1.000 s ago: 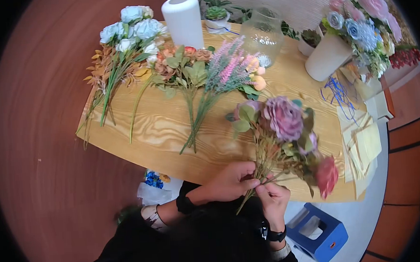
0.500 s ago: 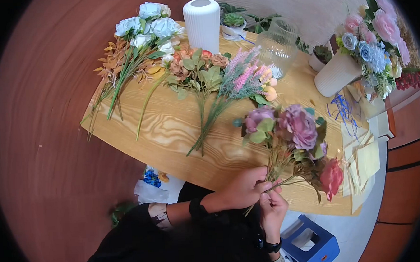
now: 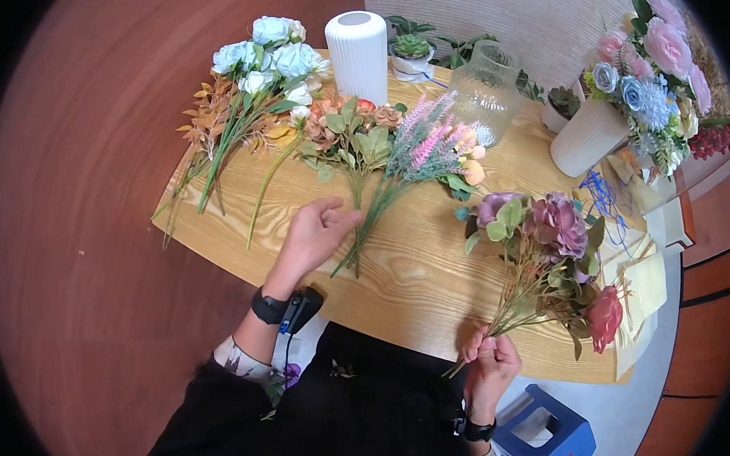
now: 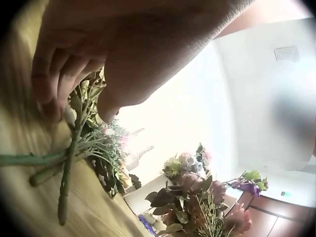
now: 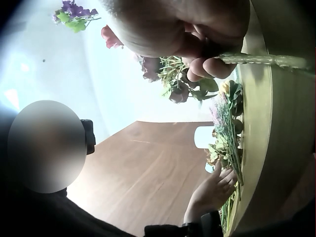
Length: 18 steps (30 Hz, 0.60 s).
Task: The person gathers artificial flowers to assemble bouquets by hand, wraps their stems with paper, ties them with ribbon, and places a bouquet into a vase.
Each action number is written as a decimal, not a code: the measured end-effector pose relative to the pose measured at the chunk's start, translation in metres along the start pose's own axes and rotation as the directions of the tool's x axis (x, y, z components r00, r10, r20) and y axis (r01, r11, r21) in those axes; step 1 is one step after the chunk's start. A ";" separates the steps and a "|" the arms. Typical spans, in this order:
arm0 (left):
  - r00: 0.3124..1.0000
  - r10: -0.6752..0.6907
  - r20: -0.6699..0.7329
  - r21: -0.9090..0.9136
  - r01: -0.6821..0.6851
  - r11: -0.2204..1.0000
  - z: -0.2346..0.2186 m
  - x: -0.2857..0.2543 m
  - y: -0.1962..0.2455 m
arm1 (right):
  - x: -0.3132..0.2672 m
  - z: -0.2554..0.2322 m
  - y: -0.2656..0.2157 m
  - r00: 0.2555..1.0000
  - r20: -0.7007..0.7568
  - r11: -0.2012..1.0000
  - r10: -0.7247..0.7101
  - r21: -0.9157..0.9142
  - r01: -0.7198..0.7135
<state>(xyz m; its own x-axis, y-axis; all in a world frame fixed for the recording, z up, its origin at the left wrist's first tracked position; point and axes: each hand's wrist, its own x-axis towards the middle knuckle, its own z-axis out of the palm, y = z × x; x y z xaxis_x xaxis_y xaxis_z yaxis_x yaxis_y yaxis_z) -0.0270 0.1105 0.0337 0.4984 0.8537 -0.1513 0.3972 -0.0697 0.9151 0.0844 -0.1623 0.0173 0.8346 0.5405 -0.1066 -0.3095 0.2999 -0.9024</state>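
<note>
My right hand (image 3: pixel 494 368) grips the stems of a bunch of artificial flowers, with mauve roses (image 3: pixel 560 226), a red rose (image 3: pixel 606 318) and green leaves fanning out over the table's right side. In the right wrist view, its fingers (image 5: pixel 212 68) curl around the stems. My left hand (image 3: pixel 314 237) reaches over the table, fingers loosely bent and thumb apart, right at the stems of a brown-orange rose bunch (image 3: pixel 356 142). Across those stems lie pink and lilac lavender sprigs (image 3: pixel 422 142). In the left wrist view, crossed stems (image 4: pixel 69 168) lie just beyond the fingertips.
Light blue roses (image 3: pixel 294 60) and orange-brown foliage lie at the table's left. A white ribbed vase (image 3: pixel 358 59), a clear glass vase (image 3: pixel 485 85) and potted succulents (image 3: pixel 412 50) stand behind. At right are a filled vase (image 3: pixel 589 138), blue ties (image 3: pixel 601 195), paper sheets (image 3: pixel 642 284) and a blue stool (image 3: pixel 549 433).
My left hand has left the mauve bouquet's stems and moved left and forward to the brown rose stems. My right hand keeps the bouquet, now a little lower and further right.
</note>
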 end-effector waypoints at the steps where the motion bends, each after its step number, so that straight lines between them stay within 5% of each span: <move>1: 1.000 0.000 -0.001 0.002 0.000 1.000 0.000 0.003 0.003 | 0.000 0.001 0.001 1.000 0.020 1.000 0.002 -0.012 -0.002; 4: 0.980 0.003 0.198 0.048 -0.012 0.999 0.003 0.009 0.005 | 0.000 0.002 0.002 0.999 0.032 1.000 -0.013 0.010 0.013; 6: 0.993 0.042 0.111 -0.229 -0.015 0.973 0.005 0.019 -0.006 | 0.001 -0.001 0.001 1.000 0.004 1.000 -0.021 0.014 0.021; 7: 0.992 0.045 0.114 -0.228 -0.018 0.974 0.005 0.018 -0.003 | 0.001 -0.004 0.000 1.000 -0.022 1.000 -0.016 0.018 0.016; 9: 0.994 0.060 -0.090 -0.409 -0.092 0.908 0.000 0.011 0.005 | 0.001 -0.011 -0.001 0.999 -0.047 0.999 -0.023 0.037 0.025; 10: 0.973 0.197 -0.123 -0.283 -0.224 0.932 -0.007 0.011 0.004 | 0.000 -0.014 0.000 0.997 -0.069 0.998 -0.026 0.054 0.029; 13: 0.934 0.282 -0.219 -0.297 -0.340 0.893 -0.010 -0.009 0.012 | 0.000 -0.023 0.001 0.996 -0.087 0.997 -0.030 0.072 0.037; 17: 0.964 0.227 -0.136 -0.370 -0.262 0.891 -0.010 -0.033 0.022 | 0.002 -0.018 -0.002 0.996 -0.088 0.998 -0.027 0.060 0.032; 18: 0.932 0.337 -0.134 -0.269 -0.361 0.893 -0.008 -0.035 0.014 | 0.002 -0.016 -0.002 0.996 -0.084 0.998 -0.029 0.061 0.034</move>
<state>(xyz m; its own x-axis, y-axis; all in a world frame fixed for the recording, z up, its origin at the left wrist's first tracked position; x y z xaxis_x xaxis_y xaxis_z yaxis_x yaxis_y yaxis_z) -0.0455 0.0837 0.0552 0.4947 0.8414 0.2173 -0.0326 -0.2319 0.9722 0.0944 -0.1741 0.0126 0.8784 0.4639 -0.1151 -0.3080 0.3650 -0.8786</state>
